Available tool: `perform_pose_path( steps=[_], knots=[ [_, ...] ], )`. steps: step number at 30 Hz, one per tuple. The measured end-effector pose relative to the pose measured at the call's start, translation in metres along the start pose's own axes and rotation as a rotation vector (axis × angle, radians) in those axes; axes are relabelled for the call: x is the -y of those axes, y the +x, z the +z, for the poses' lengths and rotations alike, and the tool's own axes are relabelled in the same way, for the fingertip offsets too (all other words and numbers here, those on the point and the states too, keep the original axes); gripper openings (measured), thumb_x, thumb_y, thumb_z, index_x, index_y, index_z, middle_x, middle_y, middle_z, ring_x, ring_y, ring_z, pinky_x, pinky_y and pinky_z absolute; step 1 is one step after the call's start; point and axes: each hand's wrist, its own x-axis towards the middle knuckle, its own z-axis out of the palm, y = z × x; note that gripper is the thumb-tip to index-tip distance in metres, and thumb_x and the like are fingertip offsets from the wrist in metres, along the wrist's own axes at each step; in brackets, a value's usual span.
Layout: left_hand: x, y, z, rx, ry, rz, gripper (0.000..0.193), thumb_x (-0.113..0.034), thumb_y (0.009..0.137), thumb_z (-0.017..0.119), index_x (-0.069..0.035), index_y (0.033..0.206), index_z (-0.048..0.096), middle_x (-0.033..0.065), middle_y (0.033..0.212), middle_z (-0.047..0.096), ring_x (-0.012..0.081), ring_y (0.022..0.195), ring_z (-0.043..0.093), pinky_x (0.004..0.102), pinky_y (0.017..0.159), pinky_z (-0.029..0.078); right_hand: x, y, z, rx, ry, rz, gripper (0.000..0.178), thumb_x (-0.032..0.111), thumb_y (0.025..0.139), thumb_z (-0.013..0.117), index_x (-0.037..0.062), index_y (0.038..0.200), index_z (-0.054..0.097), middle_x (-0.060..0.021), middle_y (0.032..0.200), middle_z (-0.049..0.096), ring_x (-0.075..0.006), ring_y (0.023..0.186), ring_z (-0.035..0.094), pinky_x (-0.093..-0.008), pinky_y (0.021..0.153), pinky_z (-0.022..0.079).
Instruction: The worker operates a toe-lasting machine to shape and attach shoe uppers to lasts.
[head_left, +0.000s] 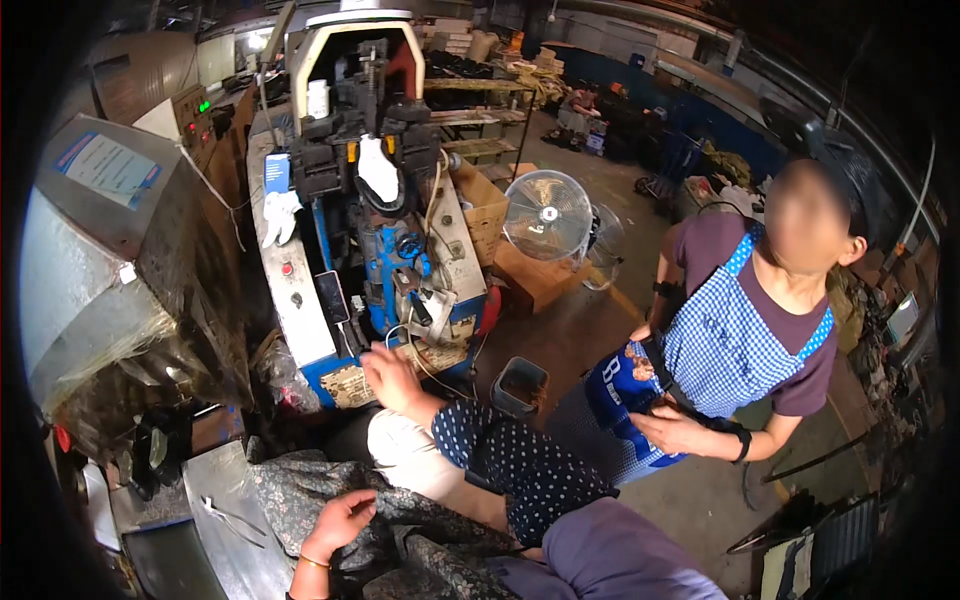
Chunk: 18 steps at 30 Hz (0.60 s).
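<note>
My right hand (393, 381), in a polka-dot oversleeve (520, 455), is held out near the front of a blue and white machine (310, 325). Its fingers are spread and hold nothing. Lower down, my left hand (340, 522), with a thin bracelet at the wrist, hovers by a dark floral cloth (300, 490) over my lap. Its fingers are loosely bent and apart, with nothing visible in them. A white shoe upper (379, 172) sits in the machine's clamps. On the machine's left side panel lie a white glove (281, 217) and a phone (331, 298).
Pliers (235, 520) rest on a metal surface at lower left, below a large grey metal housing (90, 260). To the right, a person in a checked apron (705, 340) has both hands at a blue printed item (610, 395). A fan (547, 213) and a bin (520, 387) stand between.
</note>
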Motion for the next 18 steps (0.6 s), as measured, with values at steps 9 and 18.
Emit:
perform_pose_path(
  steps=[9,18],
  knots=[
    [0.089,-0.192,-0.111,-1.231,0.039,-0.343,0.029,-0.027,0.094,0.062,-0.004,0.111,0.066,0.0088,0.100,0.071,0.0178,0.094,0.066,0.0329,0.085,0.052,0.028,-0.091,0.026,0.583,0.106,-0.482,0.029,0.004,0.076,0.064,0.0098,0.103,0.071,-0.0194,0.129,0.059,-0.0358,0.116,0.055,-0.0476,0.102,0.038],
    [0.116,-0.526,-0.102,-1.554,0.695,-1.576,0.054,-0.015,0.078,0.054,-0.007,0.132,0.056,0.0169,0.127,0.060,0.0338,0.119,0.055,0.0448,0.103,0.041,0.019,-0.098,0.039,0.595,-0.108,-0.383,0.023,0.005,0.077,0.064,0.0042,0.098,0.070,-0.0215,0.128,0.058,-0.0403,0.117,0.050,-0.0501,0.103,0.037]
  ],
)
